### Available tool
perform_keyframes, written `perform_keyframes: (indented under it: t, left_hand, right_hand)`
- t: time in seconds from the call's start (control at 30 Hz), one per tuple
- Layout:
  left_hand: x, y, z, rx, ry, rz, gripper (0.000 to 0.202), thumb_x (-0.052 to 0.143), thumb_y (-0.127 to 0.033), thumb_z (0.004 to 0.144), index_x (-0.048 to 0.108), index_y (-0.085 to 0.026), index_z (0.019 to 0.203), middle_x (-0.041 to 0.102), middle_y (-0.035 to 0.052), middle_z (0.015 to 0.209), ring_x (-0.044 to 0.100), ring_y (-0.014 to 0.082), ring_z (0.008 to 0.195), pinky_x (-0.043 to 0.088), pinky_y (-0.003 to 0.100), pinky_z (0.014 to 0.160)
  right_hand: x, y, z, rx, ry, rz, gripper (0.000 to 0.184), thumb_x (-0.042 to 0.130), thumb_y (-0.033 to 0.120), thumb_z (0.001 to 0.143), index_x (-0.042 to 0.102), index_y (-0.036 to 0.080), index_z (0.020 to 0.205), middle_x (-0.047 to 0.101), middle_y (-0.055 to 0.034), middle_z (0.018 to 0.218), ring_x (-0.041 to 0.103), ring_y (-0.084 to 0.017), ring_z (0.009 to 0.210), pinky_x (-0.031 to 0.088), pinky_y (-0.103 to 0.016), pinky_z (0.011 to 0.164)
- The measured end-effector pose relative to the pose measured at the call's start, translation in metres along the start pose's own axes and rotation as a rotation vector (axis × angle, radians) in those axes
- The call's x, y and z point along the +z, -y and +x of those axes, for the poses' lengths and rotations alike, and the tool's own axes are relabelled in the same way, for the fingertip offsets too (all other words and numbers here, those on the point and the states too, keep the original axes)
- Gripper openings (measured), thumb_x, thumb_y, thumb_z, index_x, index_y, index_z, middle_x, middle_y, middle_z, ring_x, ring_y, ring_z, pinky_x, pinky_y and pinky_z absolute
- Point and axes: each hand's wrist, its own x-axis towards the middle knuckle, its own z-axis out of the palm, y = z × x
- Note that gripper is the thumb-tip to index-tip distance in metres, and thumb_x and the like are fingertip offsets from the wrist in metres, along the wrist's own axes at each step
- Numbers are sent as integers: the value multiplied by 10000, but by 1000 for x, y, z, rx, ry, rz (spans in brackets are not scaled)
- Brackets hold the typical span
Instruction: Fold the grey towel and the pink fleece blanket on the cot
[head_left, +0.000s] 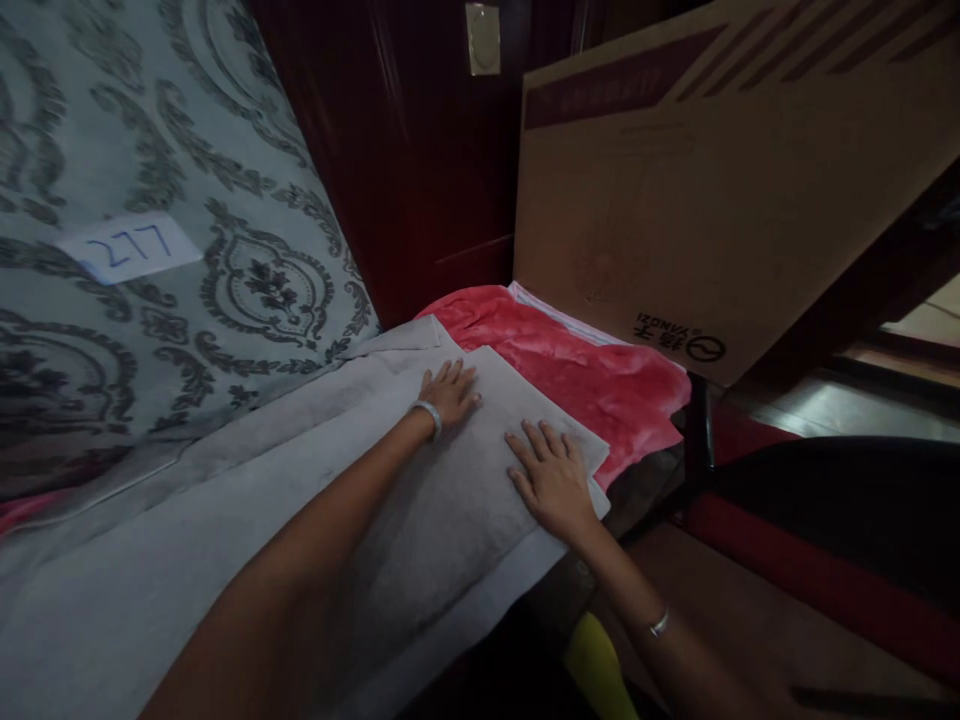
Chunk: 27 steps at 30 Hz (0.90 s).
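Note:
Grey-white fabric lies in flat layers in front of me, its folded edge towards the right. On top of it rests my left hand, palm down with the fingers spread. My right hand presses flat near the right edge of the same fabric, fingers apart. Neither hand grips anything. Beneath and beyond the grey fabric shows a rumpled red plush cloth with a white border.
Patterned wallpaper with a paper marked 277 rises on the left. Behind stands a dark red glossy panel. A large cardboard box leans at the back right. A dark chair is on the right.

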Motion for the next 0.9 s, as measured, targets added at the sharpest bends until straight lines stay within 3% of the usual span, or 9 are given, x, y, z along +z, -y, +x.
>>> perform_keyframes:
  t: [0.1, 0.2, 0.33, 0.4, 0.5, 0.63, 0.77, 0.9]
  left_hand:
    - [6, -1, -70, 86, 53, 12, 649, 421, -512, 992, 344, -272, 1590, 181, 95, 1708, 152, 334, 1575, 161, 633, 1242]
    - [14, 1, -138, 134, 34, -16, 642, 452, -517, 983, 349, -318, 1585, 226, 85, 1698, 189, 331, 1568, 171, 633, 1244]
    - [32, 1, -195, 147, 10, -54, 660, 447, -523, 986, 317, -317, 1599, 221, 98, 1694, 191, 330, 1568, 136, 665, 1238]
    - [43, 0, -206, 110, 21, -69, 670, 428, -513, 994, 298, -282, 1609, 202, 114, 1694, 170, 343, 1570, 128, 690, 1227]
    - [54, -1, -207, 82, 7, -73, 665, 395, -504, 1007, 288, -254, 1614, 204, 122, 1691, 153, 344, 1573, 124, 690, 1227]
    - [56, 0, -201, 91, -17, -93, 648, 421, -503, 999, 311, -295, 1603, 231, 104, 1688, 175, 331, 1570, 137, 671, 1233]
    - [48, 5, -209, 86, 30, -183, 651, 483, -466, 977, 342, -288, 1587, 232, 111, 1689, 201, 319, 1565, 188, 631, 1234]
    - [46, 21, -255, -45, 7, -278, 666, 549, -456, 948, 378, -289, 1569, 252, 116, 1685, 224, 316, 1559, 215, 601, 1237]
  right_hand:
    - [2, 2, -1, -12, -5, -16, 496, 444, 401, 1033, 517, 286, 1511, 440, -97, 1581, 346, -355, 1459, 257, -584, 1157]
    - [5, 1, 0, -9, 8, -15, 493, 419, 411, 1040, 521, 289, 1506, 426, -105, 1590, 350, -355, 1459, 253, -598, 1155]
    - [2, -15, 13, -18, 64, 42, 506, 430, 415, 1029, 519, 268, 1505, 451, -115, 1572, 405, -322, 1435, 316, -565, 1139]
    - [-7, -31, 27, 24, 32, 93, 514, 451, 376, 1013, 533, 209, 1492, 485, -141, 1540, 454, -300, 1400, 376, -506, 1117]
    - [-26, -57, 52, 223, -4, 204, 524, 498, 320, 983, 551, 132, 1469, 526, -187, 1491, 498, -321, 1354, 398, -466, 1101]
    - [-43, -78, 77, 442, 150, 376, 414, 545, 221, 956, 674, 83, 1324, 677, -200, 1283, 645, -294, 1154, 476, -368, 982]
    - [-50, -82, 87, 454, 254, 424, 258, 586, 176, 952, 778, 87, 1100, 755, -154, 1082, 706, -213, 886, 514, -282, 797]
    - [-58, -80, 83, 415, 327, 422, 265, 592, 187, 969, 783, 27, 1059, 746, -214, 1057, 710, -201, 856, 491, -312, 773]
